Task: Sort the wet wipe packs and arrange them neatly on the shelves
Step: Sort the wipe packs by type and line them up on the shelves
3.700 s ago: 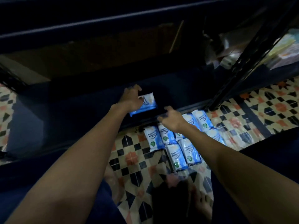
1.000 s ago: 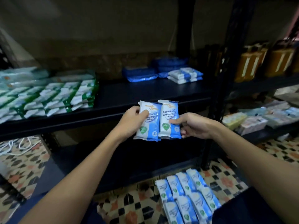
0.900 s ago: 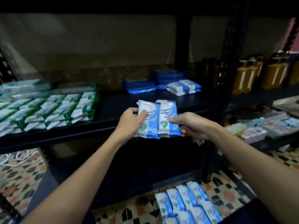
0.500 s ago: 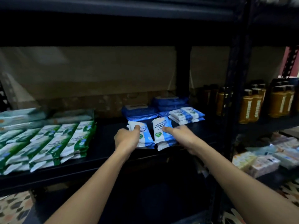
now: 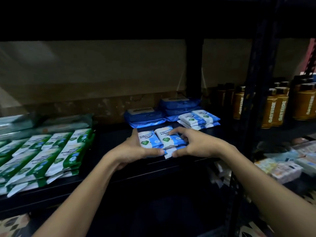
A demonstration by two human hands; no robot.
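Item: two blue-and-white wipe packs (image 5: 159, 139), side by side on the dark shelf (image 5: 109, 141), long axes running from the shelf's front edge toward its back. There looks to be at least one more pack beneath them, its torn-looking white end poking out at the front; the count of layers cannot be read.

Left hand (image 5: 130, 151): cups the left flank of the pair, fingers laid along the outer pack's long side, thumb stretched across the front ends. Curled round the pack, moderately wide.

Right hand (image 5: 193, 144): cups the right flank, fingers (image 5: 174, 132) bent over the top of the right pack, thumb at the front end and nearly meeting the left thumb. Holding, not released.

Relation that matters: the packs lie directly between the two hands, both equally near; the matching blue-and-white stack (image 5: 199, 119) sits behind and to the right of the pair, near but apart. By judgement, lining up with it calls for a slide back and right along the packs' own length, or a squaring-up in place.

Other stock, relative to the held pair: dark blue lidded packs (image 5: 145, 117) just behind; green-and-white packs (image 5: 51, 151) in rows well to the left; amber bottles (image 5: 275, 106) on the next bay to the right.

Hard to make out: upper shelf in darkness; goods at lower right blurred; the right pack's far side hidden by the right hand.
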